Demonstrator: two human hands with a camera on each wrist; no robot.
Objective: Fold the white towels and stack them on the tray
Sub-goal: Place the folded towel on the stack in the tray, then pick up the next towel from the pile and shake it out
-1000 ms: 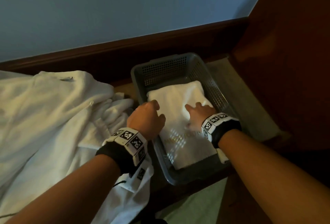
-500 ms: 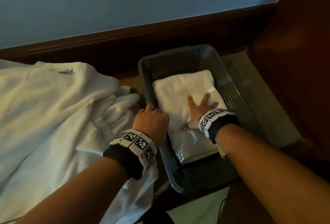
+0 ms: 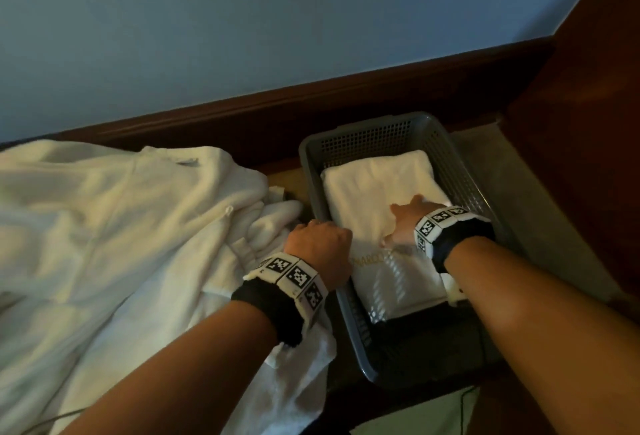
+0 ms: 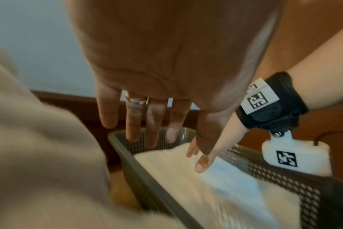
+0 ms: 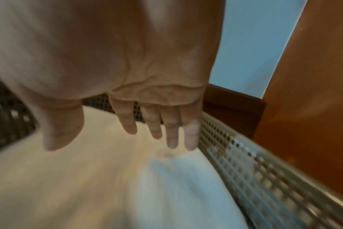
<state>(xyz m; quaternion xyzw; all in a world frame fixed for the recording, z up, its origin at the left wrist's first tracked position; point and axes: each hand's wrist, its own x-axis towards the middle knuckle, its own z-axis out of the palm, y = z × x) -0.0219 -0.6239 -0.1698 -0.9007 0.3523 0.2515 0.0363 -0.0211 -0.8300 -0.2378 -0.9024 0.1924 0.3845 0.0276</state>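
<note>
Head view: folded towel lying flat inside the grey perforated tray, gold lettering toward the near end; right hand spread flat on its middle, fingers released and straight; left hand hovering at the tray's left rim, knuckles up, finger state not readable here. Heap of unfolded white towels just left of the tray, on a surface too hidden to identify. Left wrist view: left-hand fingers extended and released above the tray rim, grasping nothing; ring on one finger; right hand on the towel beyond. Right wrist view: right-hand fingers straight, tips at or just above the towel surface, close to the right tray wall; heavy blur. Step in hand, by judgement: seating and smoothing. Press with a flat palm, sweep outward toward the edges, keep corners square to the walls, avoid dragging the top fold out of line.
</note>
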